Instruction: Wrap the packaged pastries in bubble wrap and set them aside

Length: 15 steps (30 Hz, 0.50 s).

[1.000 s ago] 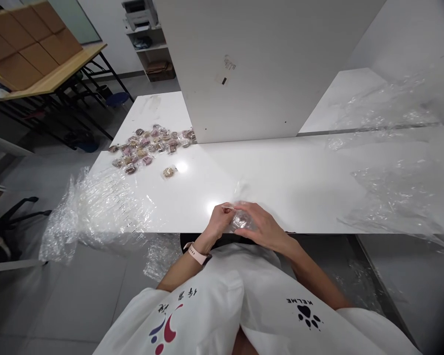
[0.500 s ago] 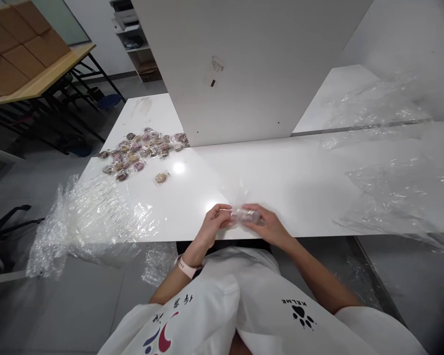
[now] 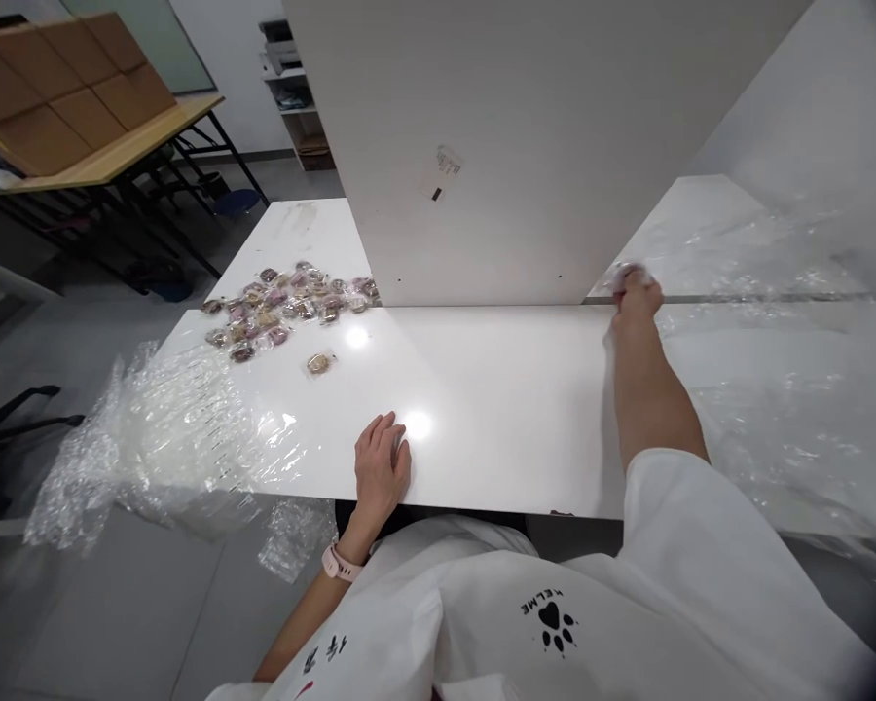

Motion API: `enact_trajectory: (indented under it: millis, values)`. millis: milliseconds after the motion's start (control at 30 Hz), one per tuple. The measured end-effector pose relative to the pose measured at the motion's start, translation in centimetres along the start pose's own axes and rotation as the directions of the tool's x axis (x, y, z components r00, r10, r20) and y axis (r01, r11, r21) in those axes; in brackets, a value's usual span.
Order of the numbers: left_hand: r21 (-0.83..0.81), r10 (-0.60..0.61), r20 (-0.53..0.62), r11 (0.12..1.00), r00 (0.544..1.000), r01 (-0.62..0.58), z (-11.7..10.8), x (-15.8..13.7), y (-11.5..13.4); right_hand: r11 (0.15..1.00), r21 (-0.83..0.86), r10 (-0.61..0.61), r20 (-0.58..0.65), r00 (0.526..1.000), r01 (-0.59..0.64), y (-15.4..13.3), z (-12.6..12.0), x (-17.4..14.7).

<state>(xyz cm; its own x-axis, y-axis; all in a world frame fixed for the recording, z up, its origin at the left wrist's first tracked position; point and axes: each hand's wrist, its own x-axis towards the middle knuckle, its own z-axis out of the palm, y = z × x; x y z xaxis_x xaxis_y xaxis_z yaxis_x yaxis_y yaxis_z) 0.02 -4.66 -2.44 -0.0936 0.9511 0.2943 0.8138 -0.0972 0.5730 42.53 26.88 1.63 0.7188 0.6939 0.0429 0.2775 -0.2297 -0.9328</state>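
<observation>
My left hand (image 3: 380, 462) rests on the white table (image 3: 482, 409) near its front edge, fingers loosely stretched and thumb apart, holding nothing. Stretched far to the right, my right hand (image 3: 638, 294) is beside the end of the upright white panel. Its fingers are closed on a small clear-wrapped packet (image 3: 630, 273), reddish or purplish and blurred. Across the table's left part lies a pile of small wrapped packets (image 3: 292, 300), brown, tan and purple. A single tan wrapped packet (image 3: 319, 363) lies apart from them, ahead and left of my left hand.
A tall white panel (image 3: 496, 175) stands across the table's back. Clear plastic bags (image 3: 190, 428) hang over the front left edge. More clear plastic film (image 3: 788, 428) spreads over the right side. A wooden table with brown cartons (image 3: 94, 88) stands at the back left.
Both hands were together at the front edge on a clear wrapped thing. My right hand has moved far right and forward with a packet; my left has let go and shifted left.
</observation>
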Motion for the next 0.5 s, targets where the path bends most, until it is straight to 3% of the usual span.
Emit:
enact_trajectory:
  millis: [100,200,267,333,433,467,500]
  values:
    - [-0.010,-0.012,0.005,1.000,1.000,0.012,-0.1,0.0,0.0,0.990,-0.142,0.022,-0.012,1.000,-0.024,0.7,1.3,-1.1]
    - [-0.001,-0.021,0.008,1.000,1.000,0.021,0.1,-0.4,0.1,0.960,-0.276,0.032,-0.088,0.996,-0.055,1.4,1.1,-2.9]
    - [0.015,-0.024,0.022,1.000,0.999,0.024,0.1,-0.4,0.1,0.907,-0.421,-0.052,-0.061,0.997,0.022,1.8,0.1,-4.7]
    - [0.027,-0.024,0.063,0.999,0.998,0.022,-0.3,0.3,-0.2,0.798,-0.563,-0.219,0.065,0.974,0.217,2.5,-1.9,-7.2]
    - [0.096,-0.087,0.046,0.992,0.995,0.082,-2.1,3.8,-1.6,0.614,-0.611,-0.466,0.231,0.854,0.500,4.8,-7.7,-11.3]
    - [0.142,-0.130,-0.001,0.981,0.991,0.129,-2.9,5.6,-2.4,0.577,-0.617,-0.521,0.227,0.823,0.536,6.0,-10.1,-12.5]
    - [0.196,-0.162,-0.047,0.966,0.986,0.168,-3.7,7.6,-3.2,0.563,-0.644,-0.534,0.195,0.822,0.519,7.3,-12.7,-13.6]
